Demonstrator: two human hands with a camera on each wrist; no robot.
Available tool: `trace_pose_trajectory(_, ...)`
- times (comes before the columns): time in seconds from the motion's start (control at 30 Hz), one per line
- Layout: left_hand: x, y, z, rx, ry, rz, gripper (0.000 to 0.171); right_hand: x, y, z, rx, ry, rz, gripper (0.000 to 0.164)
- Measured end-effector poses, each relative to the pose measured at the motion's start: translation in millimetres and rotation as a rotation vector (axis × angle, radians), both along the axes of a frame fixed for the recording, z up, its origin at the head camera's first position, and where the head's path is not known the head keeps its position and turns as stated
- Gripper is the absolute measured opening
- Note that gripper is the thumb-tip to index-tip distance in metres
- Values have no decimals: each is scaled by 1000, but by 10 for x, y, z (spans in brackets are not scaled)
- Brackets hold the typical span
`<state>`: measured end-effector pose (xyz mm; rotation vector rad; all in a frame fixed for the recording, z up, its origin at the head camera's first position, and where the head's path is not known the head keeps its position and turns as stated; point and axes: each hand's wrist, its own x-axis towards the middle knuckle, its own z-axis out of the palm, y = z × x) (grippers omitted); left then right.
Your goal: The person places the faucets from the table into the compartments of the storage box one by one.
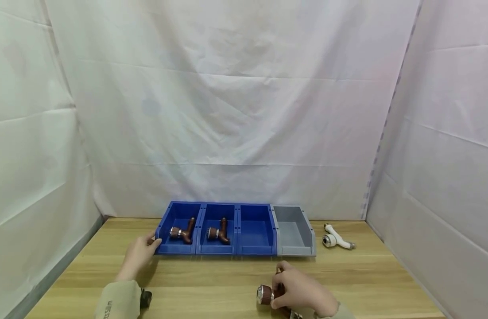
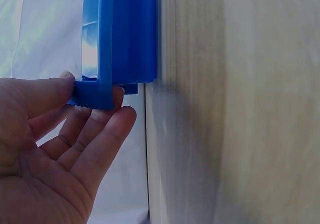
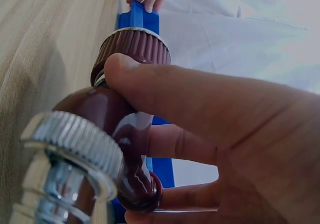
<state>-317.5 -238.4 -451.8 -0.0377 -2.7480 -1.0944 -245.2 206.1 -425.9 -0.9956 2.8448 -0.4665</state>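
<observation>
At eight o'clock the left grip (image 1: 139, 253) is holding a blue bin (image 1: 173, 250); at five, the right grip (image 1: 300, 289), a brown faucet (image 1: 267, 294).

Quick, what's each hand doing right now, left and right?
Left hand: closed, pinching the leftmost blue bin.
Right hand: closed, holding a dark brown faucet.

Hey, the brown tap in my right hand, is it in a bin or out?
Out. The head view shows the right hand holding the brown tap in front of the bins.
</observation>
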Motion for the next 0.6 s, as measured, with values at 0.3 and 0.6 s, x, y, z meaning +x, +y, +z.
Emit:
trace_pose_trajectory(0.3, 7, 18, 19, 9, 7, 2, 46, -10, 7, 28, -31, -20, 4, 23)
trace_pose_trajectory(0.6, 23, 26, 22, 14, -5, 4, 46, -20, 10, 39, -48, -21, 27, 21)
